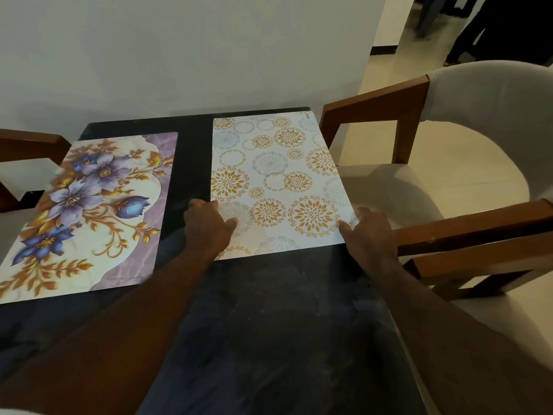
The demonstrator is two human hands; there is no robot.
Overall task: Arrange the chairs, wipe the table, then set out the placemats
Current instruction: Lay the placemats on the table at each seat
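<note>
A white placemat with gold and grey circle patterns (275, 175) lies on the right half of the dark table (269, 310). My left hand (208, 226) pinches its near left corner, thumb on top. At the near right corner my right hand (369, 232) holds the edge, thumb lying on the mat. A second placemat with purple and blue flowers (89, 211) lies flat on the left half of the table, apart from both hands.
A wooden armchair with a beige seat (449, 181) stands against the table's right side. Part of another chair's wooden arm (27, 145) shows at the left. A white wall runs behind the table. A person's legs (466, 34) appear far off at the top right.
</note>
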